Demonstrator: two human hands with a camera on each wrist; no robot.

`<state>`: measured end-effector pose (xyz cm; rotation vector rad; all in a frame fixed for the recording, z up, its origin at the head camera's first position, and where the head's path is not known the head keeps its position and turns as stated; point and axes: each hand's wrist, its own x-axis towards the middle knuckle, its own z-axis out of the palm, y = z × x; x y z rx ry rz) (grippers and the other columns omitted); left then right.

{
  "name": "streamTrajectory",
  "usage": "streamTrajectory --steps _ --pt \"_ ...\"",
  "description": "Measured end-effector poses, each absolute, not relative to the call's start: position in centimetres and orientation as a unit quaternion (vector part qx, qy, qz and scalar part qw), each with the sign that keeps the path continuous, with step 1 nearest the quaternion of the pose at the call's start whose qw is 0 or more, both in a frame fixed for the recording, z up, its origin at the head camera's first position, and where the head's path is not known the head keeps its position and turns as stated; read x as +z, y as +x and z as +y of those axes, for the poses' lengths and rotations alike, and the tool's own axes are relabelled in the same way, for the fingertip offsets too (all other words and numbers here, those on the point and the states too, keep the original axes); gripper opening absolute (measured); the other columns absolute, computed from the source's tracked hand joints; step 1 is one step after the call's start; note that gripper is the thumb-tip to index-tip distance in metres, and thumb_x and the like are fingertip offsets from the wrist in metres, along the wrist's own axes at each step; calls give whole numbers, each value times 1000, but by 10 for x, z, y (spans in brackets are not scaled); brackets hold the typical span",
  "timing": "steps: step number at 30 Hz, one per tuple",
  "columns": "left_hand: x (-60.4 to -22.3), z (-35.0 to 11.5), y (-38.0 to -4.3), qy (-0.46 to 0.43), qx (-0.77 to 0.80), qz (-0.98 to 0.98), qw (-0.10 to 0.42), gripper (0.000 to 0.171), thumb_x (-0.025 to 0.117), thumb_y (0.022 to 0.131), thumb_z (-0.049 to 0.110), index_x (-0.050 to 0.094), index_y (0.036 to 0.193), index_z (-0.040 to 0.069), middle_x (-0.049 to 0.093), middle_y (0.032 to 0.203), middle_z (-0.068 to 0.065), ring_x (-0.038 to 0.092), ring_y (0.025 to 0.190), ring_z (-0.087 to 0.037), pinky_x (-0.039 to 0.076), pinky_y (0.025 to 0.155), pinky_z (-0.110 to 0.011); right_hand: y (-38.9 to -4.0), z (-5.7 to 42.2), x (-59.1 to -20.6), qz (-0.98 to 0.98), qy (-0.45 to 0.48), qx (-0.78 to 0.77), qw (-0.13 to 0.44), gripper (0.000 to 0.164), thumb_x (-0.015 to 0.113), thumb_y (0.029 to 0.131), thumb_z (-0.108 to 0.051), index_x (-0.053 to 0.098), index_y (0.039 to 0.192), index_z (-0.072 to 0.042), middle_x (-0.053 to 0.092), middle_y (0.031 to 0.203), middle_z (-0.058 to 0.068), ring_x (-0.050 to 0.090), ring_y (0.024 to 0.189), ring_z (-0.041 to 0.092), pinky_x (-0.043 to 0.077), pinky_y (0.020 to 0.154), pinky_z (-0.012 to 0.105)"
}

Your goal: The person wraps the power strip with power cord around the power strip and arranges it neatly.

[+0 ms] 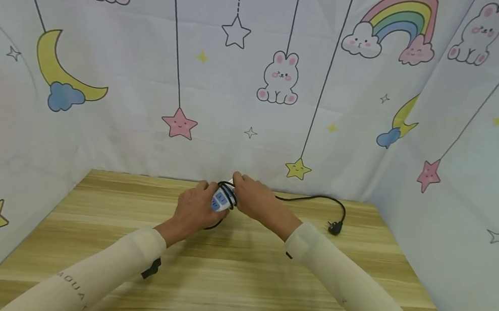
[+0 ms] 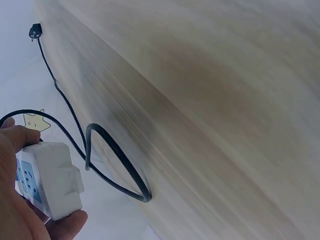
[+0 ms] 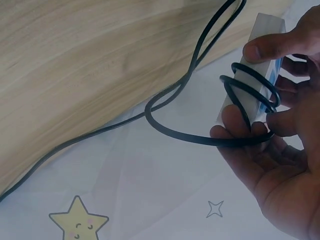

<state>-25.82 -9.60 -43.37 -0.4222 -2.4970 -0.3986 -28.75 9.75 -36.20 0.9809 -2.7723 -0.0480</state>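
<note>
A white power strip with blue socket faces is held up tilted over the back of the table. My left hand grips it, thumb on one side and fingers on the other; its white end sticks out of that hand in the left wrist view. Black power cord is wound in several turns about the strip. In the right wrist view, my right hand pinches the cord close beside the strip. From there a loose loop hangs toward the table.
The cord runs along the wooden table's back edge to a black plug lying at the right. Behind stands a white cloth backdrop printed with stars, rabbits and moons, which also closes off both sides. A black piece shows below the left sleeve.
</note>
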Motion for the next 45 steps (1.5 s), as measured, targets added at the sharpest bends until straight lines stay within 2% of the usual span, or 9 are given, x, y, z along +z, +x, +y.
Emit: streamTrajectory --steps 5,11,17,25,31,34,37,40,45 --pt "-434 -94 -258 -155 -159 -933 285 62 96 84 46 71 122 2 68 94 -14 63 66 -24 53 55 -38 -283 100 -362 -944 319 19 85 18 54 120 -19 54 121 -1 65 94 9 59 71 17 53 61 31" --pt "-430 -92 -257 -153 -165 -932 285 60 96 84 45 71 119 2 68 94 -15 63 67 -25 52 56 -38 -280 105 -366 -950 266 158 39 22 53 120 -21 57 120 1 64 96 12 58 77 19 52 66 33" --pt "-433 -90 -258 -154 -181 -933 269 59 95 85 46 70 116 2 68 92 -13 61 67 -23 47 57 -36 -275 115 -384 -940 216 262 45 27 58 119 -29 62 114 -3 66 89 7 57 70 15 46 60 28" --pt "-435 -90 -259 -153 -184 -931 276 60 96 85 45 70 115 1 69 93 -16 62 66 -25 51 56 -41 -270 127 -400 -931 214 288 64 30 58 119 -35 68 109 -7 68 89 3 56 71 12 46 63 28" --pt "-430 -92 -260 -151 -207 -927 274 60 95 86 43 71 120 0 72 98 -18 65 71 -26 54 59 -44 -272 134 -409 -929 246 276 7 33 56 120 -28 70 101 -6 59 79 1 51 68 14 42 63 30" --pt "-427 -95 -260 -154 -218 -925 271 61 95 86 42 71 124 1 73 101 -19 66 73 -27 56 60 -45 -278 143 -417 -916 290 275 -26 31 52 121 -23 72 112 -1 66 89 4 58 78 16 48 72 32" --pt "-427 -97 -261 -149 -222 -927 264 63 95 86 43 70 126 2 73 104 -18 67 76 -27 56 61 -44 -284 152 -424 -901 333 273 -54 31 49 121 -19 72 126 0 77 114 11 73 104 24 59 92 41" --pt "-428 -98 -260 -144 -221 -931 254 65 96 86 44 70 128 2 74 107 -18 68 79 -27 56 63 -43 -289 158 -428 -894 360 258 -73 31 46 121 -15 71 133 -1 77 136 18 73 131 33 58 113 50" --pt "-429 -99 -258 -140 -228 -932 244 65 96 86 44 71 130 3 74 108 -18 69 81 -27 57 65 -44 -298 159 -432 -890 398 210 -72 29 46 120 -10 70 134 0 76 140 18 71 137 36 55 119 51"
